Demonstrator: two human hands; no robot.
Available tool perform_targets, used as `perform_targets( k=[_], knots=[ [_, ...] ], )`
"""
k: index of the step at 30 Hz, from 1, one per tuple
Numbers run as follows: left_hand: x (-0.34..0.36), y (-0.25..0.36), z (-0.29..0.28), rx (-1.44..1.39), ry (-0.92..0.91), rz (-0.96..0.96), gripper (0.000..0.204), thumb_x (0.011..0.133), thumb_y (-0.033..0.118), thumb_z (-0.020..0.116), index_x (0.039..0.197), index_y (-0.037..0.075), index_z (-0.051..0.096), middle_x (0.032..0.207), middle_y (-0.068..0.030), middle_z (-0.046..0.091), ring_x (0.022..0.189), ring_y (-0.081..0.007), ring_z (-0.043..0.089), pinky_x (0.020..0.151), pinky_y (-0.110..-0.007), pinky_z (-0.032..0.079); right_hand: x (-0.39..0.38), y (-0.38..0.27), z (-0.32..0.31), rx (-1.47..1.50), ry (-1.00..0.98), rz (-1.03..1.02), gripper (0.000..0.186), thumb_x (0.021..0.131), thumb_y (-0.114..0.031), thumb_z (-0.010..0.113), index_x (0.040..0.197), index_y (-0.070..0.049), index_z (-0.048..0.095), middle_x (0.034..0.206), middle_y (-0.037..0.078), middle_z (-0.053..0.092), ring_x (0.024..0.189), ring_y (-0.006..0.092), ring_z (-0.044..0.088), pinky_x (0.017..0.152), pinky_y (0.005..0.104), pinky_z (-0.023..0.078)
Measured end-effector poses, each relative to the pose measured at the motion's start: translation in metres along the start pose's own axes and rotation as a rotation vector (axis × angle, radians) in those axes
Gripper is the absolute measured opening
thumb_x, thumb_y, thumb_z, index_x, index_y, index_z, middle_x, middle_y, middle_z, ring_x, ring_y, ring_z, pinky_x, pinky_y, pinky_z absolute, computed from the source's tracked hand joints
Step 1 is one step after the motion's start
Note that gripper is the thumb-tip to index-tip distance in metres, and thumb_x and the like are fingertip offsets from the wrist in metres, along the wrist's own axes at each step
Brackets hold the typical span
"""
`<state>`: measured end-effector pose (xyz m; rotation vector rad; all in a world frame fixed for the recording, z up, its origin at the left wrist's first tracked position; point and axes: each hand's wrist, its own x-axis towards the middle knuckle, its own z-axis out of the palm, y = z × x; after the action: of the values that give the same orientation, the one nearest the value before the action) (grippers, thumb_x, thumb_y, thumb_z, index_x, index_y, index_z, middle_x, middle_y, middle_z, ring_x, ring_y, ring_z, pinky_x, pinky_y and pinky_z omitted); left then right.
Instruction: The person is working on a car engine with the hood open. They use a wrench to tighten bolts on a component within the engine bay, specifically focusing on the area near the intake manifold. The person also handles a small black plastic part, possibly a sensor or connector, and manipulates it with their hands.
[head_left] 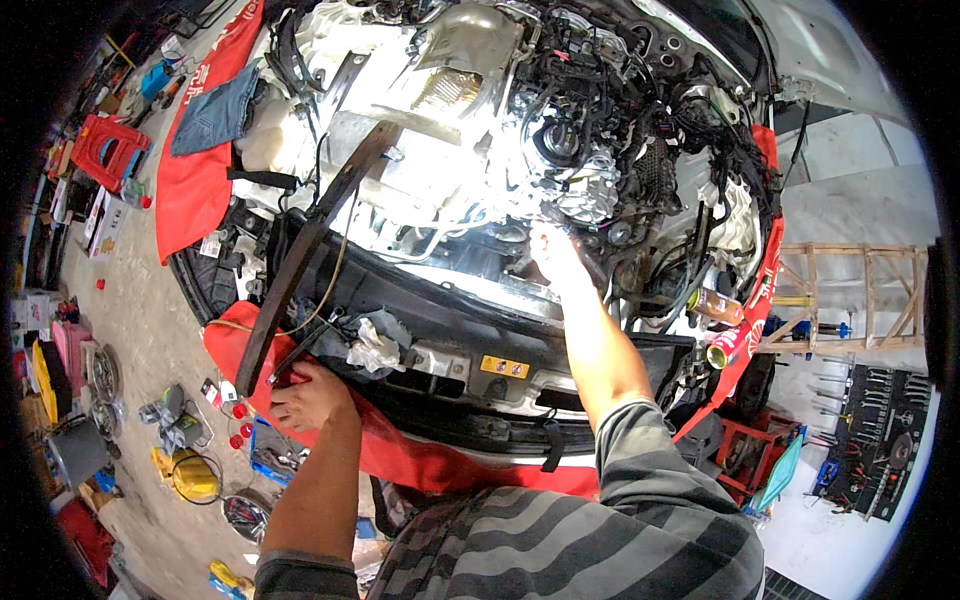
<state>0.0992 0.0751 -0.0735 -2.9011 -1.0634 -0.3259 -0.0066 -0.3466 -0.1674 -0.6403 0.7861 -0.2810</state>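
Note:
My left hand (315,400) rests on the red cover (225,340) at the car's front edge, fingers bent and apart, beside the lower ends of a long dark bar (300,262) and a thinner rod. My right hand (550,258) reaches into the engine bay, fingers curled among brightly lit hoses and metal below the engine (585,185); glare hides what they hold. A crumpled white cloth (375,350) lies on the front panel (440,360). A spray can (715,308) sits at the bay's right side.
Red covers drape both fenders, with dark jeans-like fabric (210,110) on the left. The left floor (130,290) holds tools, a red stool (110,150) and a yellow case (185,475). At right are a wooden frame (870,250) and a black tool board (880,440).

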Motion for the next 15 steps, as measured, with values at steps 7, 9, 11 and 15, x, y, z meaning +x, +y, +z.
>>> perform_targets(
  k=[7,9,11,15],
  knots=[
    [0.01,-0.011,0.005,-0.002,0.041,0.006,0.053,0.076,0.047,0.052,0.098,-0.001,0.043,0.099,-0.0186,0.046,0.094,-0.038,0.049,0.069,-0.05,0.044,0.018,0.035,0.014,-1.453,0.747,-0.637,0.014,0.081,-0.016,0.059,0.084,-0.003,0.062,0.064,0.001,0.057,0.047,0.0124,0.052,0.042,0.0236,0.039],
    [-0.01,0.005,0.008,-0.009,-0.017,0.022,0.055,0.077,0.047,0.052,0.099,-0.002,0.043,0.1,-0.0189,0.046,0.095,-0.0382,0.049,0.069,-0.05,0.044,0.028,0.013,-0.039,-1.443,0.818,-0.725,0.018,0.085,-0.019,0.054,0.088,-0.003,0.061,0.062,-0.002,0.054,0.044,0.0113,0.048,0.04,0.0231,0.037],
    [0.016,-0.015,0.001,0.041,0.03,-0.012,0.055,0.077,0.048,0.051,0.099,-0.002,0.043,0.099,-0.0189,0.046,0.095,-0.0382,0.049,0.07,-0.05,0.044,0.012,0.042,0.012,-0.204,0.072,-0.199,0.02,0.087,-0.018,0.05,0.094,-0.003,0.06,0.059,-0.003,0.048,0.042,0.0086,0.043,0.038,0.0223,0.035],
    [-0.002,-0.002,0.006,0.009,0.004,0.035,0.055,0.077,0.048,0.052,0.099,-0.002,0.044,0.099,-0.0189,0.046,0.095,-0.0382,0.049,0.07,-0.05,0.045,0.01,0.007,-0.011,0.174,-0.063,-0.081,0.021,0.088,-0.015,0.049,0.101,0.0,0.056,0.058,-0.004,0.044,0.041,0.0069,0.038,0.035,0.0212,0.031]
  ],
)
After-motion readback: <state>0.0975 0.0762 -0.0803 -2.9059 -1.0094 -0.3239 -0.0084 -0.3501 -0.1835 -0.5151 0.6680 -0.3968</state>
